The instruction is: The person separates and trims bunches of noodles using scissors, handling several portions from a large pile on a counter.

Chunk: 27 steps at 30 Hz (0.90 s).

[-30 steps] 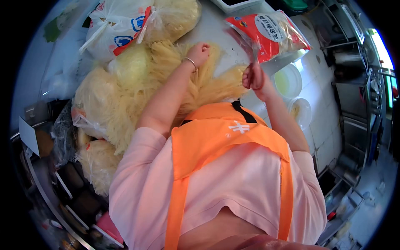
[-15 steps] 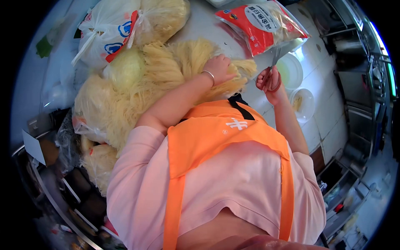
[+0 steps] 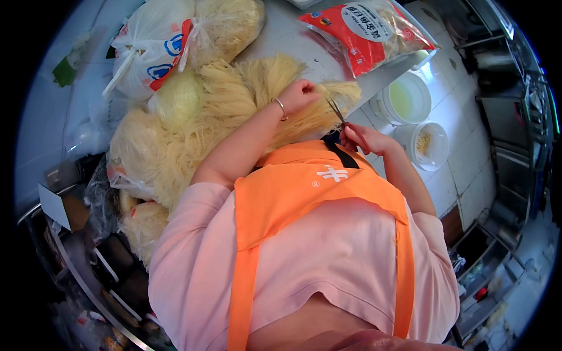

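At the counter, left grip pinches wispy straw-yellow noodles, right grip red-handled scissors.

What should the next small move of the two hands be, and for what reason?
Perhaps the right hand should bring the scissors slightly closer to the noodles, keeping clear of the left hand. The scissors point toward the noodles, and the left hand is close to their tips, so a small, slow approach seems safest.
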### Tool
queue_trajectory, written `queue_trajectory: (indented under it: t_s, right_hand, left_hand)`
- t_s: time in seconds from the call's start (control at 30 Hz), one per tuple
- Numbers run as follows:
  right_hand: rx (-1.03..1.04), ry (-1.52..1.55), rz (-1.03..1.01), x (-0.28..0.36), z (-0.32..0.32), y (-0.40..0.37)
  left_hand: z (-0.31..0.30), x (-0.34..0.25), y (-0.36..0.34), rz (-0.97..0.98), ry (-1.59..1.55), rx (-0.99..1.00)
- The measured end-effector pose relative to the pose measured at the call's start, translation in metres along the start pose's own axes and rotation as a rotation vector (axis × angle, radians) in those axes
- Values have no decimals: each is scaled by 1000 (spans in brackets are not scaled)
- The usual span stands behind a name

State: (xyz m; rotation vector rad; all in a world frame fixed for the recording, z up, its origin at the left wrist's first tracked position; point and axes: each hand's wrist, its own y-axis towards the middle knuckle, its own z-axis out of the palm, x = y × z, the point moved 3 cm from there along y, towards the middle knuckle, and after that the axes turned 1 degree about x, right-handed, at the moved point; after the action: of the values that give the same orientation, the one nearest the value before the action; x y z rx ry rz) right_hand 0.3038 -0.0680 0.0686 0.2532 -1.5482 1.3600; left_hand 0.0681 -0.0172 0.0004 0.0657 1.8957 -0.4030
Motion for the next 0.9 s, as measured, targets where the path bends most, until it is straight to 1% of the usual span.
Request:
queue_trajectory:
  t_s: [0.03, 0.13, 0.27, 0.37, 0.4, 0.43, 0.47, 0.53, 0.6, 0.67, 0.7, 0.77, 0.8, 0.83, 0.87, 0.9]
  right_hand:
    - [54, 0, 15, 1, 0, 2]
    - [105, 45, 2, -9, -3, 17]
    - [119, 128, 18, -10, -5, 24]
    - [120, 186, -9, -6, -2, 28]
    - [106, 255, -18, -5, 0, 30]
    - [93, 323, -28, -3, 1, 33]
    - [94, 322, -28, -1, 3, 36]
    - [36, 445, -50, 0, 7, 42]
    - [14, 474, -50, 2, 11, 46]
    - [-5, 503, -50, 0, 15, 51]
    - [0, 515, -68, 0, 17, 53]
    - [5, 527, -85, 1, 21, 55]
    - [-16, 518, -106, 5, 24, 53]
    - [-39, 508, -127, 9, 26, 52]
    - [-39, 507, -126, 10, 28, 53]
    - [-79, 533, -99, 10, 28, 53]
  left_hand:
    - [-2, -2, -3, -24, -53, 10]
    - [-6, -1, -7, -46, -144, 26]
    - [-4, 0, -8, -73, -281, 58]
    - [-2, -6, -11, -27, -289, 82]
    - [0, -6, -12, -26, -291, 82]
    - [2, -7, -13, 7, -192, 79]
    - [4, -8, -14, 38, -92, 77]
    - [8, -3, -13, 51, -113, 70]
    - [12, -5, -14, 65, -134, 63]
    - [12, -11, -20, 111, -129, -71]
    - [12, -17, -23, 110, -130, -73]
    - [10, -28, -27, 47, -81, -99]
    - [10, -26, -25, 47, -82, -101]
    - [11, -23, -22, 71, 1, -61]
    - [12, -20, -20, 95, 84, -22]
    - [13, -19, -19, 96, 83, -22]
